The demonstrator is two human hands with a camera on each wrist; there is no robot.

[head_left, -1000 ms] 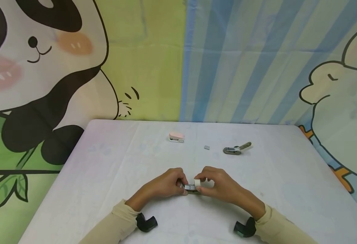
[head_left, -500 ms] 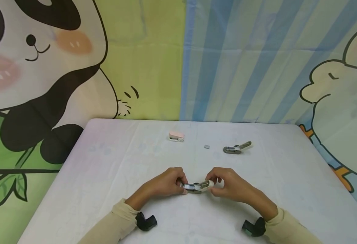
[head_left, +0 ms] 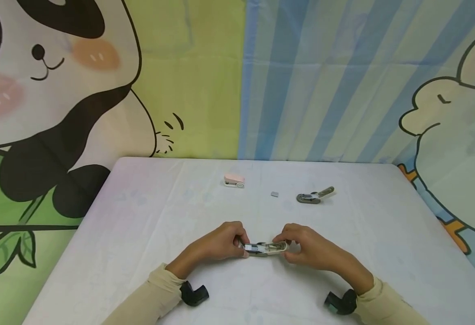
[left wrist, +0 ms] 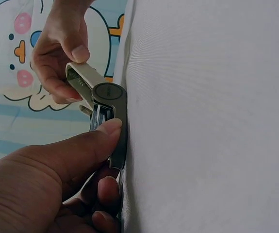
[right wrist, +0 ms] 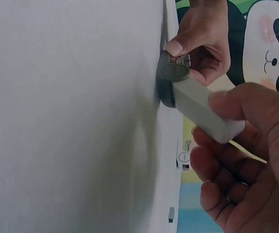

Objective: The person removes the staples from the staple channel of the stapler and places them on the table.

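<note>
A small stapler with a dark grey-green base and an off-white cover lies low at the tabletop between my hands. Its cover is swung back, and the metal staple track is exposed. My left hand pinches the base end, with the thumb across the track in the left wrist view. At the other end, my right hand holds the tip of the cover between thumb and fingers. Whether any staples lie in the track is too small to tell.
A pink and white stapler stands towards the back of the white-covered table. To its right lie a small grey block, perhaps staples, and another opened grey-green stapler. A patterned cloth hangs behind.
My right hand has moved rightwards and swung the stapler's cover from upright to nearly flat, baring the track. My left hand has kept its grip on the base.
</note>
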